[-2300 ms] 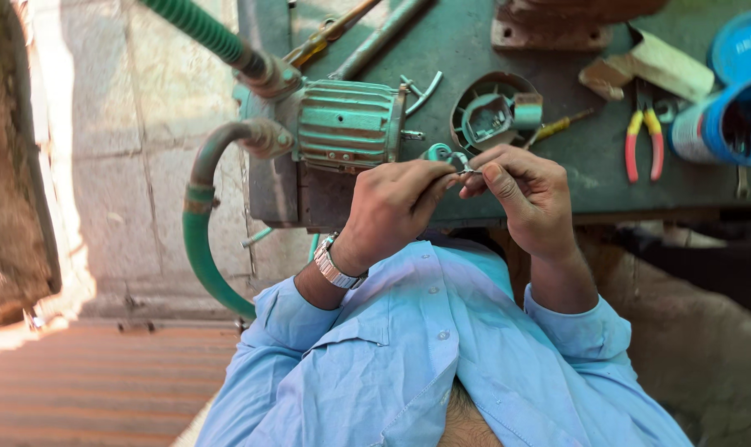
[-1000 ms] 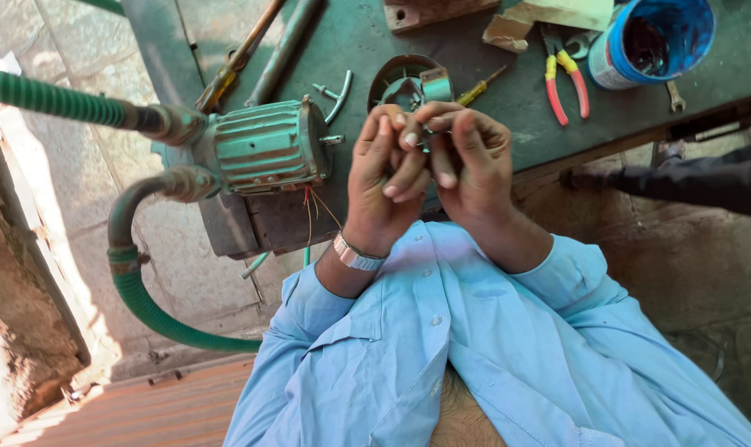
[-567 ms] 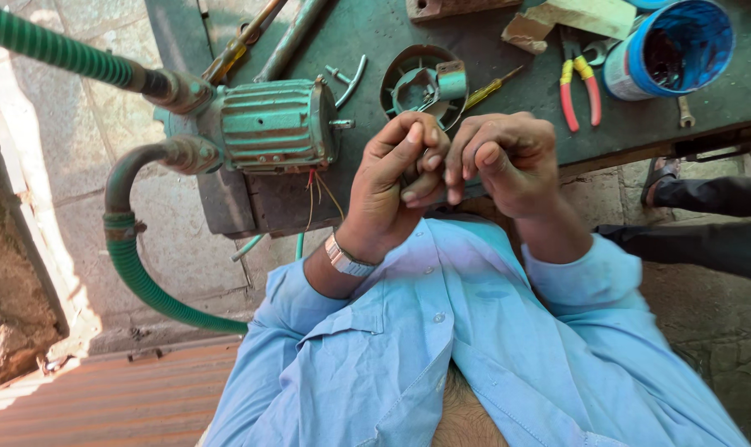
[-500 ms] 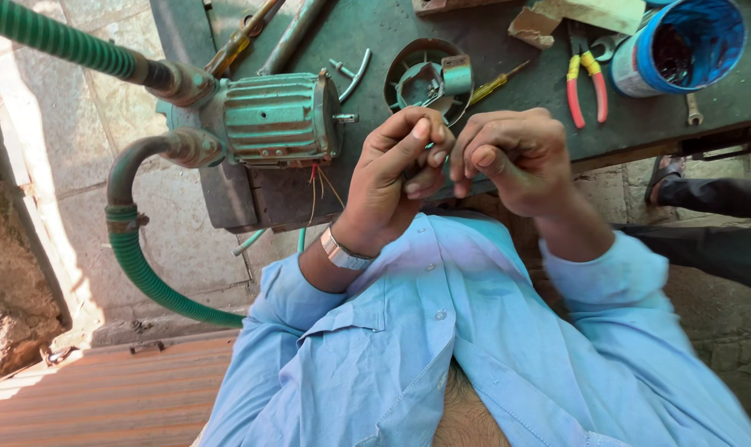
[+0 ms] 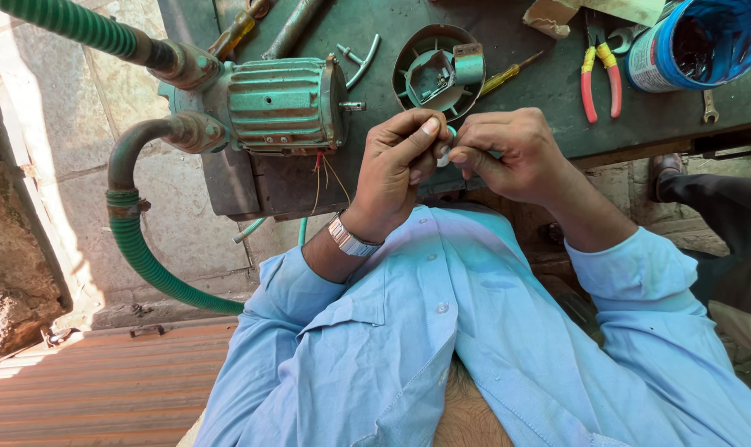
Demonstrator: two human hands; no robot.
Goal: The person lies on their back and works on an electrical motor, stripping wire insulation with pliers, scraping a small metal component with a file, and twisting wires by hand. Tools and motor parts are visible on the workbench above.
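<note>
My left hand [image 5: 396,161], with a metal watch on its wrist, and my right hand [image 5: 508,153] meet fingertip to fingertip over the edge of the green workbench [image 5: 524,116]. Together they pinch a small white and teal part [image 5: 446,153], mostly hidden by the fingers. Just left of my left hand sits a green ribbed pump motor [image 5: 284,103] with thin red and yellow wires hanging from it. A round dark end cover [image 5: 442,70] lies on the bench right behind my hands.
A green hose [image 5: 144,257] curves down from the motor at left. On the bench lie a yellow-handled screwdriver [image 5: 508,76], red and yellow pliers [image 5: 599,79], a blue can [image 5: 698,41] and a small wrench [image 5: 711,106]. Another person's dark-trousered leg [image 5: 723,207] is at right.
The view has shifted slightly. My hands have stayed together on the small part, with the fingertips now pressed closer around it.
</note>
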